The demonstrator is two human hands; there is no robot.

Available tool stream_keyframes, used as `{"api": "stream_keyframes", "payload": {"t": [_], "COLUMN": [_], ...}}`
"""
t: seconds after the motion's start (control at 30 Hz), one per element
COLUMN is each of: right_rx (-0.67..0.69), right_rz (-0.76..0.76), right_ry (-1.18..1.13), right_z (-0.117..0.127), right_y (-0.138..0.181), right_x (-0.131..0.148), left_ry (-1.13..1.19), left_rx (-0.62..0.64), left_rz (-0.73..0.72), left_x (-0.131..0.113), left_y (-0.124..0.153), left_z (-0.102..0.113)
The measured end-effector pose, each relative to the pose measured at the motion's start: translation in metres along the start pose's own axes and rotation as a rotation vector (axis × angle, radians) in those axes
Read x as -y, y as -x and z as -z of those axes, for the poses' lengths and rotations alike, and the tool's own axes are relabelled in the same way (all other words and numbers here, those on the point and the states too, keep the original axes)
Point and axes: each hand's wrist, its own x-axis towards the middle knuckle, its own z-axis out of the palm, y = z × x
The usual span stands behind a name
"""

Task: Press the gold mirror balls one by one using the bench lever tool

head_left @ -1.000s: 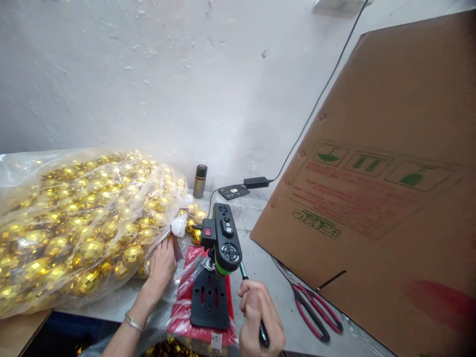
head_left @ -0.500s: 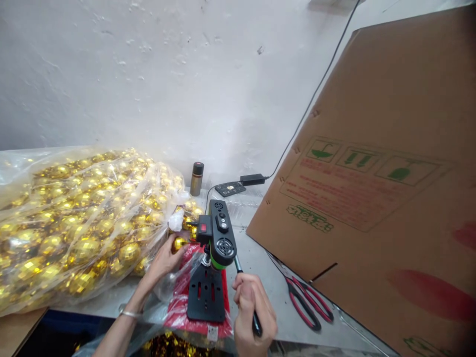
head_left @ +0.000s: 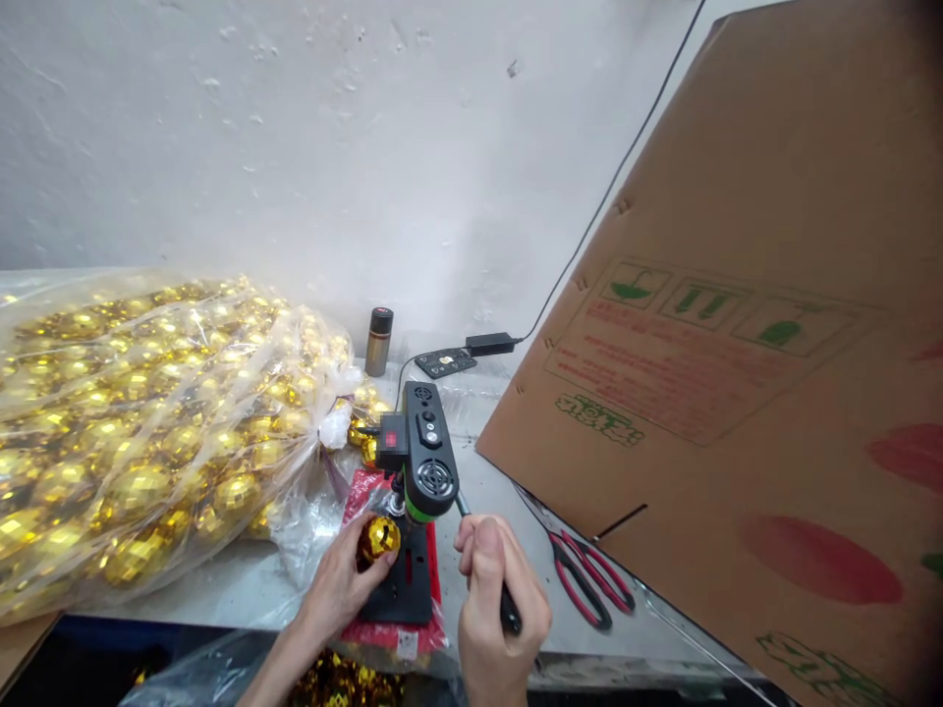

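Note:
My left hand (head_left: 331, 584) holds a gold faceted ball (head_left: 383, 537) with a small dark slot on its upper side. It is over the left part of the black slotted base plate (head_left: 402, 601), just below and left of the head of a small bench drill press (head_left: 429, 442). My right hand (head_left: 502, 589) is wrapped round the black grip (head_left: 510, 614) of the machine's lever, to the right of the base. Whatever tool sits under the head is hidden. Red plastic wrapping (head_left: 434, 589) lies beneath the base.
A large clear bag of gold balls (head_left: 139, 432) fills the left. Loose gold balls (head_left: 364, 393) lie behind the machine, near a bottle (head_left: 379, 342) and a power adapter (head_left: 490, 344). Red-handled scissors (head_left: 589, 579) and a big cardboard box (head_left: 722, 393) stand right. More gold balls (head_left: 346, 682) show below the table edge.
My left hand has brought a gold ball from behind the machine towards me, over the base plate. My right hand stays on the lever grip. The view has shifted slightly.

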Motion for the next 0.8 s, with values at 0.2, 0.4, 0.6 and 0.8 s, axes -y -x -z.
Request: {"api": "stream_keyframes", "payload": {"t": [0.2, 0.4, 0.6, 0.8], "right_rx": [0.000, 0.027, 0.029, 0.049], "right_rz": [0.023, 0.046, 0.064, 0.119], "right_ry": [-0.006, 0.003, 0.021, 0.046], "right_z": [0.001, 0.003, 0.004, 0.006], "right_y": [0.006, 0.006, 0.004, 0.009], "right_x": [-0.004, -0.004, -0.002, -0.004], "left_ry": [-0.146, -0.228, -0.307, -0.287], "left_rx": [0.011, 0.057, 0.067, 0.095], "left_rz": [-0.181, -0.240, -0.262, -0.241], "left_x": [0.012, 0.007, -0.011, -0.003], "left_y": [0.002, 0.004, -0.006, -0.004], "left_z": [-0.007, -0.013, -0.019, -0.024]}}
